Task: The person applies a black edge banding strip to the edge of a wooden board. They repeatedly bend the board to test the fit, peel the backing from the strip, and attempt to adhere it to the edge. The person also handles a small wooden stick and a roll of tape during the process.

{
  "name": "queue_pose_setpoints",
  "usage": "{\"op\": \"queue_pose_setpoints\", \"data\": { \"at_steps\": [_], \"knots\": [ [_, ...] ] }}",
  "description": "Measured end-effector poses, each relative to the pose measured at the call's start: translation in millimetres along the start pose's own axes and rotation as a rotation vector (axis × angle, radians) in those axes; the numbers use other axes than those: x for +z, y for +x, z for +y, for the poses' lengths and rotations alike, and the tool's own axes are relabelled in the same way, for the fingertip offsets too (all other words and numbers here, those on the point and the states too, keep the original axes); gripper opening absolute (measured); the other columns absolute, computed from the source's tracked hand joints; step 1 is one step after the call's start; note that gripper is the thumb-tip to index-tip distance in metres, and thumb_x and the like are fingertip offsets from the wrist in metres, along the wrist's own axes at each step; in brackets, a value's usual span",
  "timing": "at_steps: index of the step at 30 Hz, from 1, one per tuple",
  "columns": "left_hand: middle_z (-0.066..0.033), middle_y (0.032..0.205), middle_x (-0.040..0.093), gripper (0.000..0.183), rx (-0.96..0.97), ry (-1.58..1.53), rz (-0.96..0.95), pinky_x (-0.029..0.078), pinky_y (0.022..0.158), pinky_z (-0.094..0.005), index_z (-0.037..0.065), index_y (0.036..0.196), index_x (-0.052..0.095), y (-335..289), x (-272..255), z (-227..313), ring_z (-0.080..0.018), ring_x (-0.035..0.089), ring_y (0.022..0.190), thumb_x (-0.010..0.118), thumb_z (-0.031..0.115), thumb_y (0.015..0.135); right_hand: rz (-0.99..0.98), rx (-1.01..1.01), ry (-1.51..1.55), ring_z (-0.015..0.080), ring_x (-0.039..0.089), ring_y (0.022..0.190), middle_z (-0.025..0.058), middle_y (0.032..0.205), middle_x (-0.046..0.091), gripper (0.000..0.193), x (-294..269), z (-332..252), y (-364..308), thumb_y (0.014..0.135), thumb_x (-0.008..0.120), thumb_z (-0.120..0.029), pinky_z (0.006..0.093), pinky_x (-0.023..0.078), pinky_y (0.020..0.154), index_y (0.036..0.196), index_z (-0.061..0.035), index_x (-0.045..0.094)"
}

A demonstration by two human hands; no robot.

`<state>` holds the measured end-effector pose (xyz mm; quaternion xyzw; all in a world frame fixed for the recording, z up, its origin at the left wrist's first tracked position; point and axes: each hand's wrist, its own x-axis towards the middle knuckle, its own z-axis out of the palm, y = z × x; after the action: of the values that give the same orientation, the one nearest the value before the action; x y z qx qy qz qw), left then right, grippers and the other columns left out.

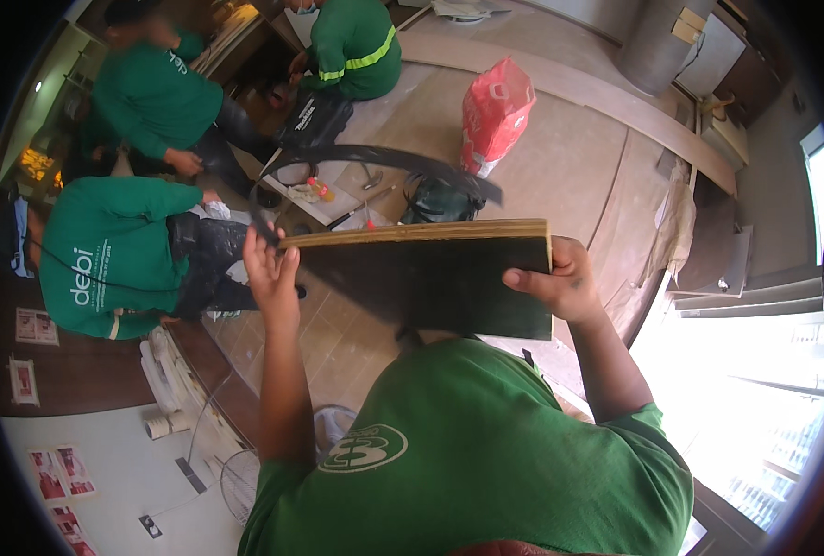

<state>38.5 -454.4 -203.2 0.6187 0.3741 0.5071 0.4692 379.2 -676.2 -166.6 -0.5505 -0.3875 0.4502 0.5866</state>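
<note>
A board [449,283] with a black face and pale wooden edges is held up in front of my chest. My right hand [560,278] is closed around its right end, thumb on the black face. At the board's left corner, my left hand [273,273] pinches a thin black edging strip [412,159] against the end of the wooden edge. From there the strip rises, bends over and runs right above the board, its far end loose. Whether the left fingers also grip the board is hard to tell.
Three people in green shirts work at the left and top left; the nearest person [115,250] is at my left. A black tool case [314,120], a hammer [372,178], an orange-filled bottle [320,189] and a red bag [497,111] are beyond the board. A fan [240,486] stands lower left.
</note>
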Motion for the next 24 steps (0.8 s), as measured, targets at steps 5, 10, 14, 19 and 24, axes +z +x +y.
{"op": "queue_pose_setpoints", "data": {
  "at_steps": [5, 10, 14, 19, 24],
  "knots": [
    [-0.0167, 0.152, 0.045, 0.072, 0.105, 0.247, 0.045, 0.036, 0.112, -0.0420, 0.003, 0.152, 0.035, 31, 30, -9, -0.0276, 0.045, 0.139, 0.073, 0.016, 0.092, 0.032, -0.174, -0.457, 0.0167, 0.049, 0.058, 0.0081, 0.064, 0.053, 0.028, 6, 3, 12, 0.080, 0.084, -0.014, 0.0344, 0.042, 0.056, 0.075, 0.0005, 0.060],
    [-0.0143, 0.133, 0.063, 0.051, 0.071, 0.379, -0.046, 0.045, 0.104, -0.0388, 0.001, 0.137, 0.056, 59, 44, -16, -0.0241, 0.059, 0.124, 0.071, 0.023, 0.094, 0.059, -0.269, -0.578, 0.0264, 0.054, 0.059, 0.0120, 0.067, 0.056, 0.025, 5, 3, 11, 0.078, 0.084, -0.014, 0.0375, 0.044, 0.057, 0.077, -0.0001, 0.064],
    [-0.0119, 0.111, 0.073, 0.039, 0.048, 0.312, -0.092, 0.050, 0.095, -0.0330, 0.000, 0.122, 0.067, 72, 43, -38, -0.0201, 0.068, 0.107, 0.069, 0.029, 0.096, 0.085, -0.261, -0.625, 0.0278, 0.058, 0.062, 0.0125, 0.069, 0.060, 0.022, 5, 4, 7, 0.077, 0.084, -0.014, 0.0382, 0.046, 0.059, 0.080, -0.0005, 0.067],
    [-0.0099, 0.096, 0.074, 0.043, 0.047, 0.397, -0.070, 0.052, 0.083, -0.0305, 0.003, 0.114, 0.070, 71, 58, -34, -0.0177, 0.070, 0.091, 0.064, 0.042, 0.098, 0.106, -0.242, -0.645, 0.0282, 0.060, 0.063, 0.0125, 0.070, 0.062, 0.020, 0, 6, 1, 0.077, 0.083, -0.014, 0.0382, 0.048, 0.060, 0.082, -0.0012, 0.069],
    [-0.0100, 0.074, 0.067, 0.049, 0.046, 0.604, -0.101, 0.048, 0.066, -0.0351, 0.004, 0.103, 0.071, 62, 71, -10, -0.0216, 0.063, 0.070, 0.054, 0.051, 0.101, 0.113, -0.245, -0.642, 0.0287, 0.061, 0.065, 0.0128, 0.071, 0.063, 0.020, 2, 8, -2, 0.077, 0.083, -0.014, 0.0382, 0.048, 0.060, 0.081, -0.0015, 0.069]
  ]
}}
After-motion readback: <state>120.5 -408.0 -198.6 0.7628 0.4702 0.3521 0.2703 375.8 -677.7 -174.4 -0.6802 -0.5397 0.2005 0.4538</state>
